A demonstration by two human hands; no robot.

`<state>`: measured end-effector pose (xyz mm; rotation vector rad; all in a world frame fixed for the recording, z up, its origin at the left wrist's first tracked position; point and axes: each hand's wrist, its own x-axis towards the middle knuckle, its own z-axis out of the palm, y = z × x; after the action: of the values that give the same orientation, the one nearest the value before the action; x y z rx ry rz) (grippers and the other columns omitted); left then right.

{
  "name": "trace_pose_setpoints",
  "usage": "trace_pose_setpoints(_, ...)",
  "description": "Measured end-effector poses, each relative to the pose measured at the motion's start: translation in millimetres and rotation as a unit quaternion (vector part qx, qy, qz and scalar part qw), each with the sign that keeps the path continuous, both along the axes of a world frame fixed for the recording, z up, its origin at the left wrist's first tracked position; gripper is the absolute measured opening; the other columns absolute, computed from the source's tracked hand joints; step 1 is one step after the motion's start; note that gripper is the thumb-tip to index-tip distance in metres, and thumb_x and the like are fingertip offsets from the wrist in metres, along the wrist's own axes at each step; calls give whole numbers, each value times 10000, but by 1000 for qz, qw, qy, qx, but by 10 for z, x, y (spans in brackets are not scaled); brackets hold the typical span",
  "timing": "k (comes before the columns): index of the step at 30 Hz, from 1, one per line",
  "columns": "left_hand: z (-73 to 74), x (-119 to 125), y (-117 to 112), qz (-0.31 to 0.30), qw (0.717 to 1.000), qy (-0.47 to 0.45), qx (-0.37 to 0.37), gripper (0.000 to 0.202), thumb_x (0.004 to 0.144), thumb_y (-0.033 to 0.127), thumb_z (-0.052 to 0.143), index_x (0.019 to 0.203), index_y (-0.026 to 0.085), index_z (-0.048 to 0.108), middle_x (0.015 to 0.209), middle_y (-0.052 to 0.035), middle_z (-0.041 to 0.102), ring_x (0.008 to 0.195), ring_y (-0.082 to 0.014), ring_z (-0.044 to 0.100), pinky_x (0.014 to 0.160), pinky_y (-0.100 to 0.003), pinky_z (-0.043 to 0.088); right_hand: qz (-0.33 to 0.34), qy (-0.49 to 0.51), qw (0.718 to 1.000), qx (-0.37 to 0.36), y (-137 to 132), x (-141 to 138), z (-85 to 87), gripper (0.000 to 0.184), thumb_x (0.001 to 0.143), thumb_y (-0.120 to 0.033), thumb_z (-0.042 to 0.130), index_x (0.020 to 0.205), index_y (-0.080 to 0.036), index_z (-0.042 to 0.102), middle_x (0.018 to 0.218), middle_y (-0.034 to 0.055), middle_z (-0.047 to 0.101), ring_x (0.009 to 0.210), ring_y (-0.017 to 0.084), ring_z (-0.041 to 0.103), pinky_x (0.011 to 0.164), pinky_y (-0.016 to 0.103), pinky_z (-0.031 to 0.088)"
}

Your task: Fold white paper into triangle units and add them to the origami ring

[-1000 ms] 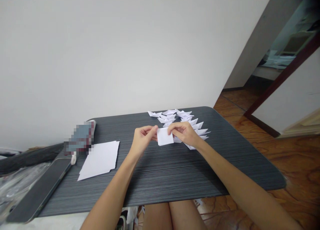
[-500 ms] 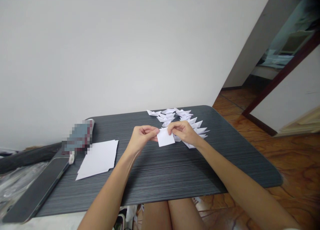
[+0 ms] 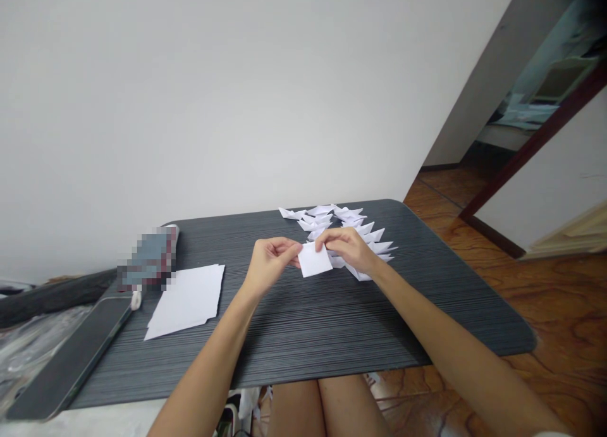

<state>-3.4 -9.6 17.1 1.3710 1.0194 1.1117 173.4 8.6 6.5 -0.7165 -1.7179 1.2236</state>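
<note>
Both of my hands hold one small white paper square [image 3: 314, 262] just above the dark striped table [image 3: 303, 323]. My left hand [image 3: 270, 260] pinches its left edge with thumb and fingers closed. My right hand [image 3: 345, 248] pinches its upper right corner, fingers curled over it. Behind my right hand lie several folded white paper pieces [image 3: 346, 225], spread from the far middle of the table toward the right.
A stack of white paper sheets [image 3: 187, 300] lies at the left of the table. A blurred-out object [image 3: 147, 258] stands at the far left corner. A long dark flat device [image 3: 71, 358] lies off the left edge. Wooden floor [image 3: 545, 285] and an open doorway are at right.
My right hand has slid slightly left along the square's top edge and the square has tilted a little. The view has shifted a touch. Nothing else on the table has moved.
</note>
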Motion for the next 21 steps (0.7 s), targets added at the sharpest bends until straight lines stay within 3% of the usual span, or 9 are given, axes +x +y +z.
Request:
trace_pose_setpoints(3, -6, 19, -9, 10, 999, 26, 20, 178, 660, 262, 631, 669, 84, 646, 562, -36, 643, 503, -129, 589, 544, -252, 505, -32, -21, 997, -73, 8, -34, -21, 194, 724, -313, 539, 767, -128, 580, 640, 6, 557, 552, 92, 495, 500, 210, 368)
trace_pose_setpoints(7, -36, 50, -6, 7, 999, 44, 29, 163, 669, 250, 612, 663, 89, 634, 552, -26, 626, 487, -121, 576, 523, -238, 493, -40, -65, 992, -104, 22, -64, -78, 268, 677, -372, 602, 666, -105, 584, 538, -6, 523, 469, 80, 459, 434, 200, 319)
trace_pose_setpoints(13, -101, 71, -3, -33, 994, 93, 44, 159, 700, 244, 567, 652, 101, 614, 519, -11, 585, 423, -107, 544, 423, -198, 431, -47, -103, 993, -22, 3, -76, -92, 277, 693, -372, 584, 614, -107, 590, 516, -7, 505, 475, 81, 442, 430, 199, 305)
trace_pose_setpoints(16, -105, 77, -5, -48, 995, 71, 45, 189, 717, 273, 555, 700, 98, 627, 549, -17, 596, 436, -113, 556, 436, -210, 454, -56, -126, 990, 12, 7, -73, -75, 303, 753, -360, 505, 582, -117, 565, 497, -13, 477, 459, 75, 412, 416, 196, 284)
trace_pose_setpoints(19, -96, 91, -1, -53, 998, 19, 17, 251, 714, 294, 567, 843, 87, 625, 592, -26, 625, 477, -132, 592, 495, -245, 501, -92, -153, 983, 44, 18, -69, -78, 330, 793, -332, 436, 550, -130, 530, 461, -20, 443, 433, 75, 379, 401, 200, 254)
trace_pose_setpoints(21, -101, 112, -3, -56, 998, -3, -12, 401, 719, 322, 570, 1028, 67, 558, 578, -32, 636, 500, -153, 618, 527, -268, 517, -147, -168, 971, 83, 16, -72, -91, 331, 800, -326, 426, 547, -137, 526, 457, -15, 452, 436, 81, 385, 409, 206, 256)
